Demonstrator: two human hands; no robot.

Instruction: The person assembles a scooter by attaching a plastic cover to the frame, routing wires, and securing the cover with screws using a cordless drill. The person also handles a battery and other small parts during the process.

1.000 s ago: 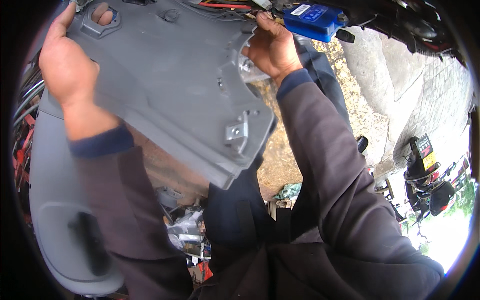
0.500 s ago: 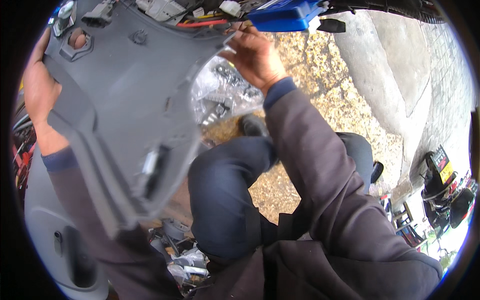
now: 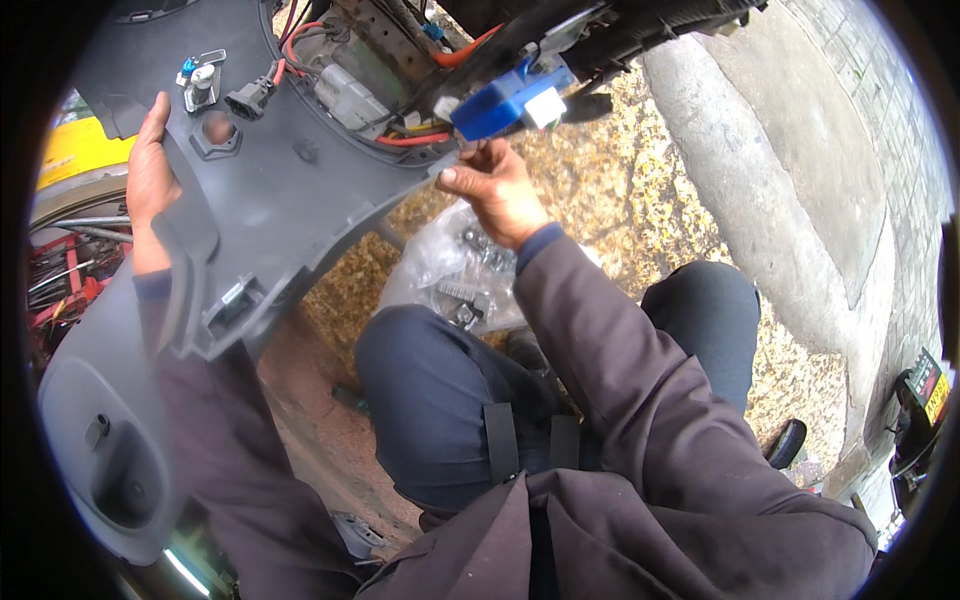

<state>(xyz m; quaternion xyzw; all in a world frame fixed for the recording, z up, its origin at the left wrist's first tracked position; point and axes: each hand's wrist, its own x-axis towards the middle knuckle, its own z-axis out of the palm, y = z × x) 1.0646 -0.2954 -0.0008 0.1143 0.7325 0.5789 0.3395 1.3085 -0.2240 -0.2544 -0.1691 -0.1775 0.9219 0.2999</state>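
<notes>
A grey moulded plastic panel (image 3: pixel 300 205) hangs tilted between my hands. My left hand (image 3: pixel 152 205) grips its left edge, thumb up along the rim and fingers hidden behind. Skin shows through a hexagonal-framed hole (image 3: pixel 214 132) in the panel. On the panel's right edge my right hand (image 3: pixel 500 195) is closed, thumb and fingers pinching the rim. Just past this hand sits a blue box (image 3: pixel 495 108) with a white connector. Beyond the panel's hole lie a black plug (image 3: pixel 252 99) on red wires and a metal lock cylinder (image 3: pixel 202 88).
A clear plastic bag of metal hardware (image 3: pixel 450 265) lies on the speckled ground beyond my knees. Red, orange and black wiring (image 3: pixel 410 139) runs along the vehicle frame at the top. Red-handled tools (image 3: pixel 70 280) lie at far left, above another grey panel (image 3: pixel 85 400) with a recess.
The panel has swung, its near end rising away from my lap. Both hands keep hold and sit lower and further right in view. More wiring and the lock cylinder show.
</notes>
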